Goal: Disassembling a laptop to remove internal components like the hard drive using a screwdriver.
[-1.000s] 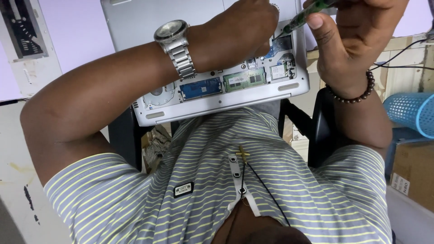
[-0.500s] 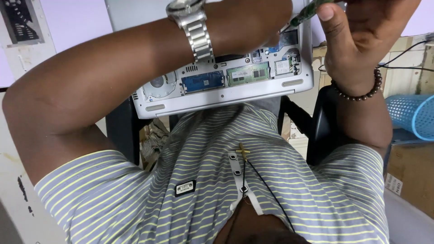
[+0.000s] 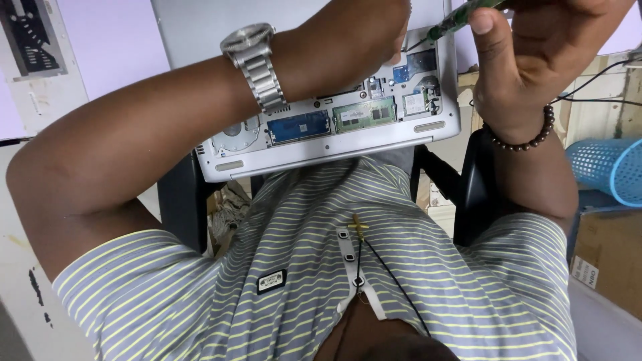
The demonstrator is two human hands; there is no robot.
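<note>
- The opened laptop (image 3: pixel 321 144), silver, bottom cover off, lies against the person's striped shirt (image 3: pixel 321 267), circuit boards and a fan showing.
- The left hand (image 3: pixel 361 33), steel watch (image 3: pixel 254 63) on its wrist, rests curled on the laptop's internals; what it pinches is hidden.
- The right hand (image 3: pixel 535 47), bead bracelet (image 3: pixel 521 137) below it, grips a green-handled screwdriver (image 3: pixel 461 20), tip angled toward the boards.
- A blue mesh basket (image 3: pixel 605 170) stands well apart at the picture's right edge.

1 laptop (image 3: pixel 321 150) | 1 screwdrvr (image 3: pixel 461 19) | 1 watch (image 3: pixel 253 60) | 1 bracelet (image 3: pixel 521 137) | 1 basket (image 3: pixel 608 167)
</note>
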